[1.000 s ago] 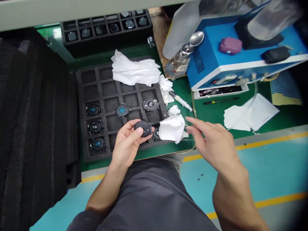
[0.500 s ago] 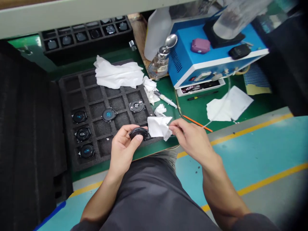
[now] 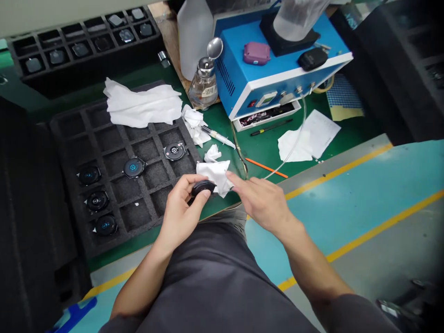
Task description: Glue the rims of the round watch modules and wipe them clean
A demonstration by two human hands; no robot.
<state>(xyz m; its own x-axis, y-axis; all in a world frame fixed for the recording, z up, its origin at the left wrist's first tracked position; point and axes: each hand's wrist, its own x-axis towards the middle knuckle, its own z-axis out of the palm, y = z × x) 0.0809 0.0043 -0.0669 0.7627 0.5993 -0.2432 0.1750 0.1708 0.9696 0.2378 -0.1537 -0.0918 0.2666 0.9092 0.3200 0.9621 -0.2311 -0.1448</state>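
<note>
Between the thumb and fingers of my left hand (image 3: 183,201) is a black round watch body (image 3: 203,187), held tilted at the front edge of the bench. My right hand (image 3: 265,203) grips a white tissue (image 3: 215,175) by its right side, index finger against it and the other fingers curled. The tissue's left part is just behind the watch body; whether they touch I cannot tell. A black foam tray (image 3: 135,217) beside my left hand carries several watch bodies, among them one with a blue-marked back (image 3: 133,167) and one with a silver-ringed back (image 3: 174,151).
A large white cloth (image 3: 142,105) covers the tray's far cells. Behind my hands lie crumpled tissue (image 3: 212,153), a syringe (image 3: 219,137) and an orange stick (image 3: 267,167). A glass bottle (image 3: 204,88) stands by a blue machine (image 3: 239,74). Another foam tray (image 3: 86,41) is at the back.
The view has shifted, so the bench appears further left. My right hand has moved closer to the left, its index finger now stretched along the tissue. The watch body stays in my left hand.
</note>
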